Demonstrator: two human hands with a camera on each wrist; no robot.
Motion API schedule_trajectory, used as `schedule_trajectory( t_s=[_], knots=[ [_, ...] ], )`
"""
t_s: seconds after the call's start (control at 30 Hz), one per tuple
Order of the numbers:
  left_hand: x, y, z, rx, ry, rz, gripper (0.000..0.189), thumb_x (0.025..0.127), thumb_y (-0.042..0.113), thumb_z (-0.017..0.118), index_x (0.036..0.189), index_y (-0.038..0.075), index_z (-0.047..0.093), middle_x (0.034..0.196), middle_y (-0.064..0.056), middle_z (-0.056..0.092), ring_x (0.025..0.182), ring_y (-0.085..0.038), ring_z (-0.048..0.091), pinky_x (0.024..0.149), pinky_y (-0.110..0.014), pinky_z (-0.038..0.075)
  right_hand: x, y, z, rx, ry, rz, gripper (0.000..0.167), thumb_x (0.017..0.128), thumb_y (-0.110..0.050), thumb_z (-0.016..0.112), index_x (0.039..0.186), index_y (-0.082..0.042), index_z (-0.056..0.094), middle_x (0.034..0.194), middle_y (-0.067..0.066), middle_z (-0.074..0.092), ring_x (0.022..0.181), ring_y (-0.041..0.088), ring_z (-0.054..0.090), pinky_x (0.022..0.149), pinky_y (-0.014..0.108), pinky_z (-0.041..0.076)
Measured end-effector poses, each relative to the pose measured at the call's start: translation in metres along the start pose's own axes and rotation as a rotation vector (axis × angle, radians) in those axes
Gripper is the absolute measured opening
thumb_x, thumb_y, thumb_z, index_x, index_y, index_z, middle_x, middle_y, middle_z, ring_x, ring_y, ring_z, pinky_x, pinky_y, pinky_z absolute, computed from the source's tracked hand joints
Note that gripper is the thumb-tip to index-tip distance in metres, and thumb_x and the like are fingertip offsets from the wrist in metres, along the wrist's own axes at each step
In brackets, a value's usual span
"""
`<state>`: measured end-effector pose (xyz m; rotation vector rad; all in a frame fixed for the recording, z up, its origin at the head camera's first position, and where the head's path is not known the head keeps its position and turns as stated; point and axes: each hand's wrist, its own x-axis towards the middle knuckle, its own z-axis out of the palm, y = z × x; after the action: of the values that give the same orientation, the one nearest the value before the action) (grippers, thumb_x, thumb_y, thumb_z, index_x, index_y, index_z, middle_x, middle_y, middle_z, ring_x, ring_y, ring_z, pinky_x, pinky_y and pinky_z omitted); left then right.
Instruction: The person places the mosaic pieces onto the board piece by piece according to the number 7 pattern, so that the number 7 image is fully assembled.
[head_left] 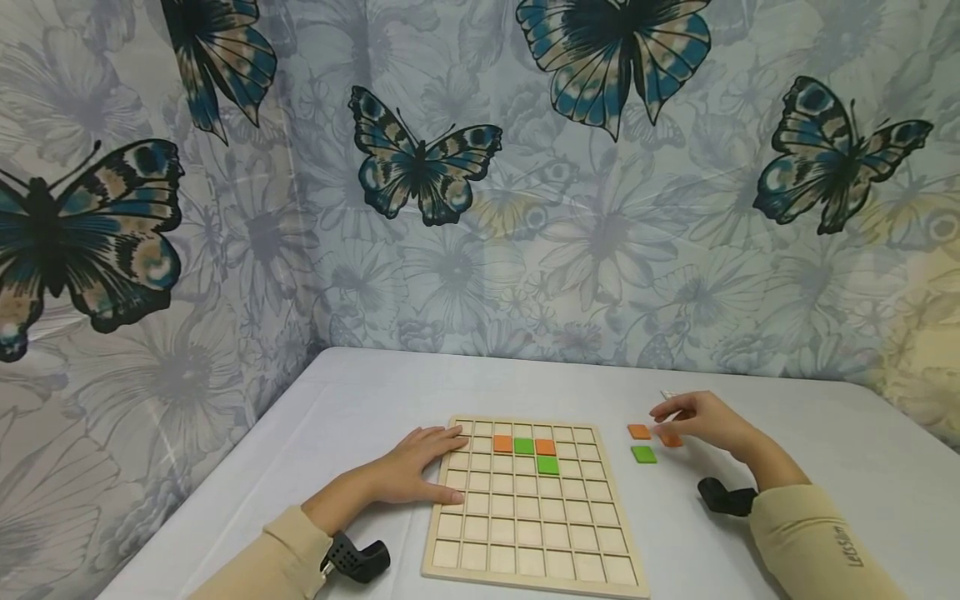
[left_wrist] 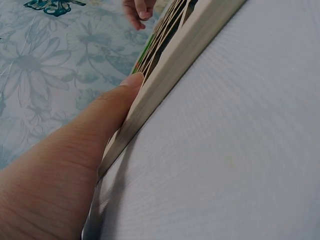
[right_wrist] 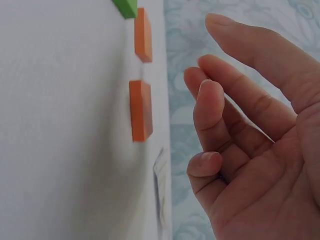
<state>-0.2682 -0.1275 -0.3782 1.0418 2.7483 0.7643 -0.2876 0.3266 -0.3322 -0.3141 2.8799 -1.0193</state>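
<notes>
A wooden grid board [head_left: 528,508] lies on the white table, with orange and green square tiles in several of its upper cells, among them a green tile [head_left: 548,465]. My left hand [head_left: 408,467] rests on the board's left edge, fingers spread; in the left wrist view its thumb [left_wrist: 112,105] touches the rim. Above the loose tiles right of the board hovers my right hand [head_left: 708,421], holding nothing, its fingers loosely bent. Under it lies an orange tile [right_wrist: 141,111]. Beside that one are another orange tile [head_left: 639,432] and a green tile [head_left: 643,454].
A small whitish item [head_left: 667,394], partly hidden behind the right hand, lies on the table [head_left: 375,375]. Black wrist devices [head_left: 360,558] are on both arms. Behind the table hangs a butterfly-patterned cloth [head_left: 450,275].
</notes>
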Motion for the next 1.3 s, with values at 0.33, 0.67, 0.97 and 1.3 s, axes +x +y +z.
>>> schedule_trajectory(
  t_s=[0.33, 0.67, 0.97, 1.3],
  knots=[
    [0.002, -0.001, 0.001, 0.014, -0.003, 0.002, 0.081, 0.078, 0.059, 0.065, 0.144, 0.021, 0.036, 0.154, -0.002, 0.025, 0.143, -0.029, 0.018, 0.116, -0.054, 0.009, -0.005, 0.016, -0.004, 0.001, 0.031, 0.082, 0.041, 0.082, -0.031, 0.070, 0.110, -0.001, 0.067, 0.110, 0.013, 0.062, 0.083, 0.013, 0.049, 0.071, 0.027, 0.042],
    [0.001, 0.001, -0.001, 0.015, -0.008, -0.013, 0.082, 0.077, 0.060, 0.065, 0.144, 0.022, 0.037, 0.155, 0.000, 0.024, 0.144, -0.028, 0.016, 0.116, -0.053, 0.007, -0.005, 0.031, 0.001, 0.021, 0.048, 0.128, 0.045, 0.078, -0.031, 0.074, 0.109, 0.001, 0.067, 0.104, 0.008, 0.066, 0.079, 0.012, 0.051, 0.065, 0.024, 0.044],
    [0.001, -0.001, 0.000, 0.012, -0.012, -0.017, 0.083, 0.077, 0.061, 0.064, 0.144, 0.022, 0.036, 0.155, 0.000, 0.024, 0.144, -0.028, 0.016, 0.116, -0.053, 0.008, -0.003, 0.031, 0.006, -0.020, 0.061, 0.112, 0.040, 0.076, -0.023, 0.076, 0.107, 0.002, 0.067, 0.107, 0.015, 0.065, 0.079, 0.014, 0.052, 0.065, 0.024, 0.043],
    [0.001, -0.002, 0.000, 0.011, -0.008, -0.008, 0.083, 0.077, 0.062, 0.064, 0.144, 0.022, 0.036, 0.155, 0.000, 0.024, 0.144, -0.028, 0.016, 0.117, -0.053, 0.006, -0.002, 0.029, 0.007, -0.041, 0.065, 0.107, 0.037, 0.075, -0.018, 0.076, 0.104, 0.003, 0.067, 0.102, 0.013, 0.067, 0.079, 0.015, 0.053, 0.065, 0.024, 0.044]
  ],
)
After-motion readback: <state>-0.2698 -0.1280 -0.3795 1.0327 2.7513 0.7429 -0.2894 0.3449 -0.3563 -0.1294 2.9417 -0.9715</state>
